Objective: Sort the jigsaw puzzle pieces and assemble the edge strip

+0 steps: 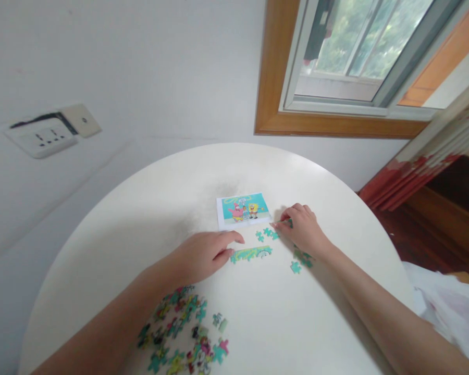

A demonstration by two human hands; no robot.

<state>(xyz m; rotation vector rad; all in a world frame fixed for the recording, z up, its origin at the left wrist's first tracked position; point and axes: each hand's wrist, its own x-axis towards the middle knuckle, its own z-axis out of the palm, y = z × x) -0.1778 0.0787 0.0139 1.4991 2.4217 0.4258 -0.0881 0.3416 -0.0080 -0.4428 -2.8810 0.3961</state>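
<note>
My left hand (211,251) rests on the table with thumb and forefinger apart, at the left end of a joined strip of jigsaw puzzle pieces (251,253). This strip is teal and yellow. My right hand (300,227) has its fingers closed beside the lower right corner of a cartoon picture card (244,209); a bit of teal puzzle piece shows between them, mostly hidden. Loose teal pieces (267,233) lie just left of that hand. More teal pieces (303,259) sit under and below its wrist, partly covered.
A heap of mixed puzzle pieces (183,333) lies near my left forearm. The round white table (336,312) meets a wall with a socket (47,136) and a window (344,62). White plastic bags (445,297) are at the right, below a red-patterned curtain (410,172).
</note>
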